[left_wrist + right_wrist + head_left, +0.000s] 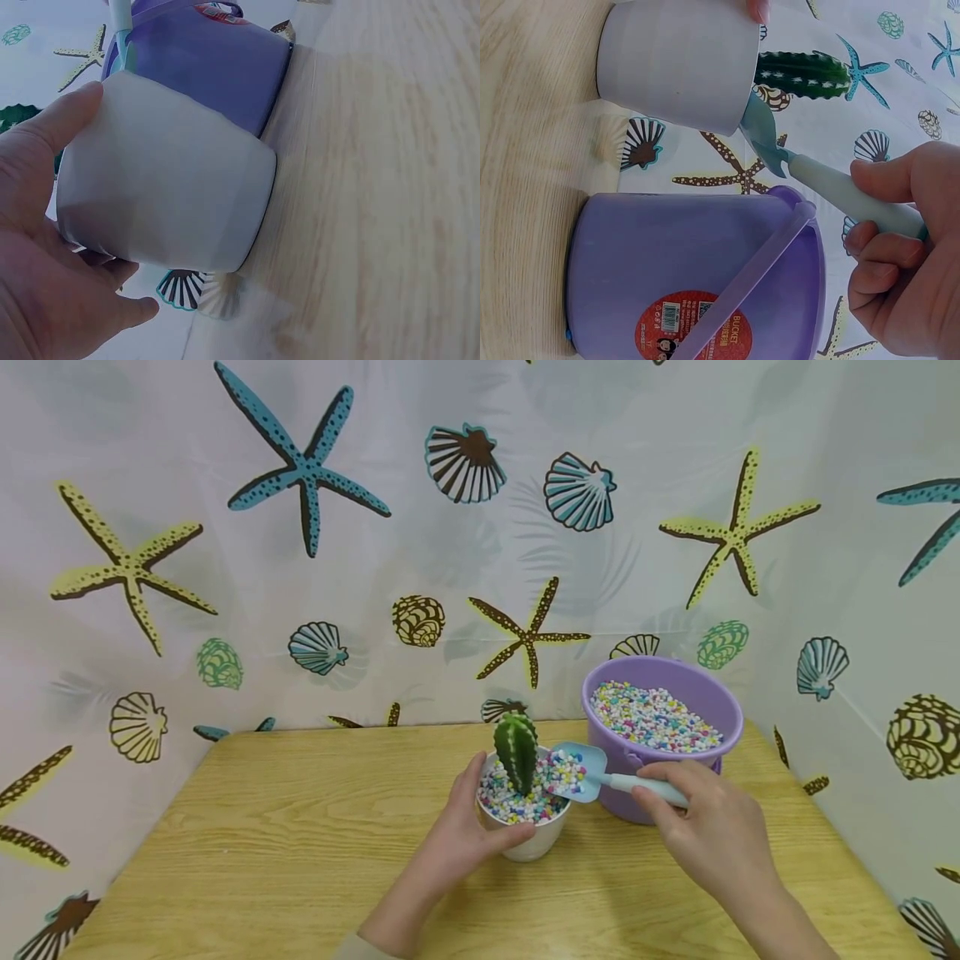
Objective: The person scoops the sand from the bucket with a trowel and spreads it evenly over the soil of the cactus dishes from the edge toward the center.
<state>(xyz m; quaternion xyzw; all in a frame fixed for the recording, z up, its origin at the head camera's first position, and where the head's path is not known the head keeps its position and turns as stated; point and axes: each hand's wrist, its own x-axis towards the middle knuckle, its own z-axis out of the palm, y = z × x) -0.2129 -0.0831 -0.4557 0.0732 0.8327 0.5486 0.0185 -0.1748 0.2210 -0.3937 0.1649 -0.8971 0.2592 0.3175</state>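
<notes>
A white flower pot [528, 843] stands on the table, with a green cactus [516, 752] upright in colourful pebbles. My left hand [465, 827] holds the pot at its rim, thumb on the near side and fingers round the left side. My right hand [712, 814] grips the pale handle of a small light-blue shovel [596, 768]. Pebbles [566, 771] lie in the shovel's blade, whose tip is over the pot's right rim. In the right wrist view the shovel [761, 135] tilts down toward the pot [679, 64], beside the cactus [802, 74].
A purple bucket [615, 802] stands just right of the pot, partly behind my right hand, with many coloured pebbles inside. Its handle [757, 274] hangs down the near side across a red label. A curtain [360, 577] printed with starfish and shells rises behind the wooden table [300, 835].
</notes>
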